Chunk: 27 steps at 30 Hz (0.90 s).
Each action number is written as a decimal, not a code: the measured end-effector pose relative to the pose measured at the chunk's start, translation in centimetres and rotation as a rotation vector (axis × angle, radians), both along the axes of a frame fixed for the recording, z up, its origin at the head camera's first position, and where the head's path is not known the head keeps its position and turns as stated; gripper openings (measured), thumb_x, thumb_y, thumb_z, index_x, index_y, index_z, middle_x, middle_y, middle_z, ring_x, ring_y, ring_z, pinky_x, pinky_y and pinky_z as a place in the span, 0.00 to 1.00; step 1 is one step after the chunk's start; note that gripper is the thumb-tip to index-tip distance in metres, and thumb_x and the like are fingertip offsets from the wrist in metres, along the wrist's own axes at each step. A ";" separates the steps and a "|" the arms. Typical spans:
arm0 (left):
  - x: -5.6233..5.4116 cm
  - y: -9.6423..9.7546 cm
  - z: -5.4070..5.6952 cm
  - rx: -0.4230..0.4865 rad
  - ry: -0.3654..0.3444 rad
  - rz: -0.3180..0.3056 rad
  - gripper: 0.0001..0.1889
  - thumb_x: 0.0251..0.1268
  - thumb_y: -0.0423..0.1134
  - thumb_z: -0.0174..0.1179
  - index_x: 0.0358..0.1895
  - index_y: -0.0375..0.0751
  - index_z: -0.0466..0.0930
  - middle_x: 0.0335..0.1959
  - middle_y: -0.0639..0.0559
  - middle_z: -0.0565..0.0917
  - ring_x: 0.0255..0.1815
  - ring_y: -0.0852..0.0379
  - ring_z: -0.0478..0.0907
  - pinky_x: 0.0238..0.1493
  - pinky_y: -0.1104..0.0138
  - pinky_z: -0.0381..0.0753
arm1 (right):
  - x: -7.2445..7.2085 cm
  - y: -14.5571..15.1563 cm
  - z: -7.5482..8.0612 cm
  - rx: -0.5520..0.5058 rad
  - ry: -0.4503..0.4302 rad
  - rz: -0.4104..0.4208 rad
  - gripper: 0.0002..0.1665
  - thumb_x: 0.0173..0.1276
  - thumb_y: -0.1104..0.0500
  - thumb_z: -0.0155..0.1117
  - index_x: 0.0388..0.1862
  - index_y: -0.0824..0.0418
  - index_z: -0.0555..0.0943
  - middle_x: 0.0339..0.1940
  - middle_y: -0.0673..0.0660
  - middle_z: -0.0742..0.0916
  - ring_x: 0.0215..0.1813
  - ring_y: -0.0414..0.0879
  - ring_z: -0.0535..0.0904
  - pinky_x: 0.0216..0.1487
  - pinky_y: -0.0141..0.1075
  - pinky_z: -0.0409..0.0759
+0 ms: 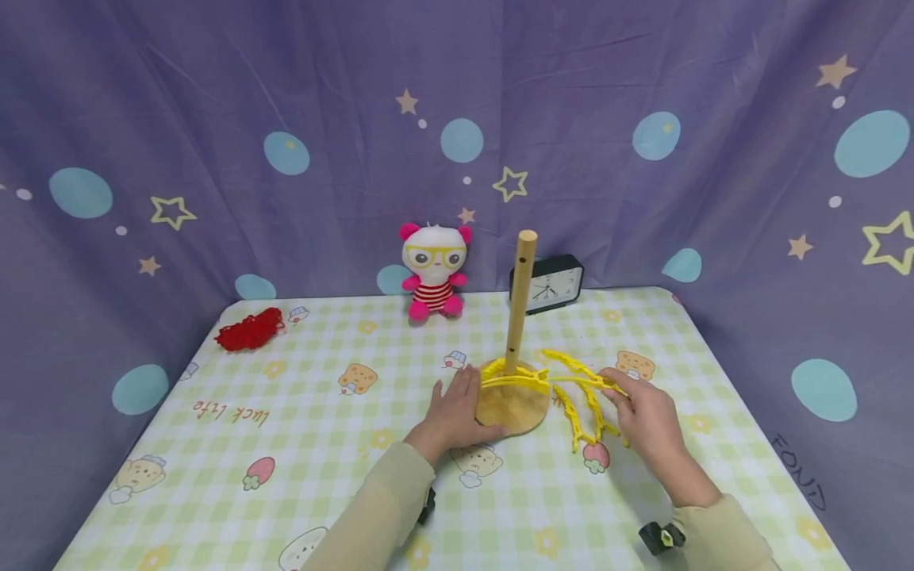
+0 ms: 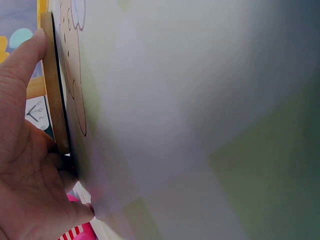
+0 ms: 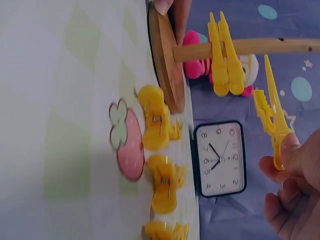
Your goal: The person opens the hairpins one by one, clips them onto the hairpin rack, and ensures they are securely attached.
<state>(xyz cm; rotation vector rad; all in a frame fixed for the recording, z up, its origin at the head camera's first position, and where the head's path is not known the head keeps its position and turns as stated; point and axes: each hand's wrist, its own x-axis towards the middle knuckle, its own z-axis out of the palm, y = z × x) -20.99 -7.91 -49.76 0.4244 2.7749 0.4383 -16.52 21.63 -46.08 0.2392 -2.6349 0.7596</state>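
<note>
A wooden stand has an upright post [image 1: 521, 305] and a round base [image 1: 512, 408]. My left hand [image 1: 457, 408] holds the base at its left and front edge, the thumb near the front. Yellow alligator hair clips [image 3: 227, 67] lie across the post, low down near the base. Right of the stand, my right hand [image 1: 646, 416] pinches another yellow hair clip [image 3: 275, 115] by its handle end between thumb and fingers, its tip towards the post. Several more yellow hair clips [image 1: 567, 412] with small springs lie on the table below that hand.
At the back stand a pink and white plush panda [image 1: 433, 270] and a black-framed clock [image 1: 557, 287]. Back left lies a red tangled bundle [image 1: 250, 329]. A checked cloth [image 1: 314, 452] covers the table, with purple curtains [image 1: 343, 95] behind.
</note>
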 end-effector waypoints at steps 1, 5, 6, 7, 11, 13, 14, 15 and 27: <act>0.0 0.0 0.0 0.003 0.002 -0.001 0.62 0.52 0.75 0.57 0.79 0.38 0.39 0.80 0.46 0.41 0.80 0.51 0.37 0.75 0.46 0.34 | -0.1 -0.3 0.0 0.003 0.004 0.007 0.18 0.64 0.64 0.68 0.54 0.59 0.84 0.28 0.55 0.85 0.19 0.43 0.68 0.22 0.36 0.66; 0.0 0.0 0.1 0.000 0.000 -0.002 0.62 0.52 0.75 0.57 0.79 0.38 0.39 0.80 0.46 0.41 0.80 0.51 0.37 0.75 0.47 0.34 | -0.7 -1.3 0.2 0.013 0.029 0.031 0.18 0.64 0.63 0.68 0.53 0.59 0.85 0.33 0.57 0.88 0.25 0.48 0.77 0.25 0.40 0.72; 0.0 0.0 0.1 -0.001 0.000 -0.002 0.62 0.52 0.75 0.57 0.79 0.38 0.39 0.80 0.46 0.41 0.80 0.51 0.37 0.75 0.47 0.34 | -0.8 -1.6 0.3 0.017 0.028 0.035 0.18 0.63 0.63 0.68 0.53 0.59 0.85 0.35 0.57 0.89 0.27 0.49 0.79 0.27 0.41 0.74; 0.0 0.0 0.1 -0.005 -0.003 -0.001 0.62 0.52 0.75 0.57 0.79 0.39 0.38 0.80 0.47 0.41 0.80 0.52 0.36 0.75 0.47 0.34 | -1.0 -1.8 0.3 0.018 0.027 0.039 0.17 0.63 0.63 0.68 0.53 0.59 0.85 0.36 0.57 0.89 0.29 0.51 0.80 0.28 0.42 0.76; 0.0 -0.1 0.1 0.003 0.003 0.000 0.62 0.52 0.74 0.58 0.79 0.38 0.40 0.80 0.46 0.42 0.80 0.51 0.37 0.74 0.46 0.34 | -1.6 -2.9 0.5 0.015 0.012 0.058 0.17 0.63 0.64 0.68 0.53 0.59 0.85 0.42 0.57 0.89 0.37 0.54 0.84 0.36 0.47 0.81; 0.0 -0.1 0.1 0.005 0.003 -0.001 0.62 0.52 0.74 0.58 0.79 0.38 0.40 0.80 0.46 0.42 0.80 0.51 0.38 0.74 0.46 0.35 | -1.9 -3.5 0.6 0.021 0.024 0.077 0.17 0.63 0.64 0.68 0.52 0.59 0.86 0.44 0.57 0.89 0.40 0.54 0.85 0.39 0.49 0.83; 0.0 -0.1 0.1 0.007 0.005 -0.001 0.62 0.52 0.74 0.58 0.79 0.38 0.40 0.80 0.46 0.42 0.80 0.50 0.38 0.74 0.46 0.35 | -2.1 -3.8 0.6 0.023 0.030 0.085 0.17 0.63 0.64 0.68 0.52 0.59 0.86 0.44 0.57 0.89 0.41 0.54 0.85 0.41 0.49 0.83; 0.0 -0.1 0.1 0.003 0.002 -0.001 0.62 0.52 0.74 0.58 0.79 0.38 0.40 0.80 0.46 0.42 0.80 0.51 0.37 0.74 0.46 0.34 | -2.2 -4.1 0.6 0.024 0.039 0.096 0.17 0.63 0.64 0.68 0.52 0.59 0.86 0.44 0.57 0.89 0.41 0.54 0.85 0.41 0.49 0.83; 0.1 0.0 0.4 0.009 0.009 -0.004 0.62 0.52 0.74 0.58 0.79 0.37 0.41 0.80 0.45 0.42 0.80 0.50 0.38 0.74 0.46 0.35 | -3.4 -6.5 -0.5 0.072 0.124 0.162 0.16 0.62 0.65 0.69 0.50 0.59 0.86 0.44 0.56 0.89 0.38 0.52 0.85 0.40 0.47 0.83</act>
